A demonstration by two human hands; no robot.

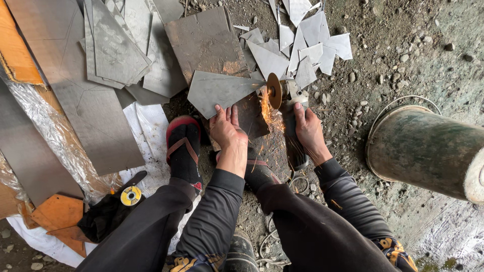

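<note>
Gripping the dark body of an angle grinder (288,108), the right hand (307,132) is wrapping its fingers fully around the tool, whose orange disc (274,90) is biting into the edge of a grey triangular metal sheet (219,90) and throwing sparks (269,117) downward. Beside the grinder, the left hand (227,130) is pressing flat and open on that sheet, fingers spread, clasping nothing. Left of the grinder, a foot in a red-rimmed sandal (184,148) is standing near the sheet. Behind the grinder, cut triangular offcuts (297,48) are lying heaped. Right of the grinder, well apart, a green bucket (426,148) is lying tipped.
</note>
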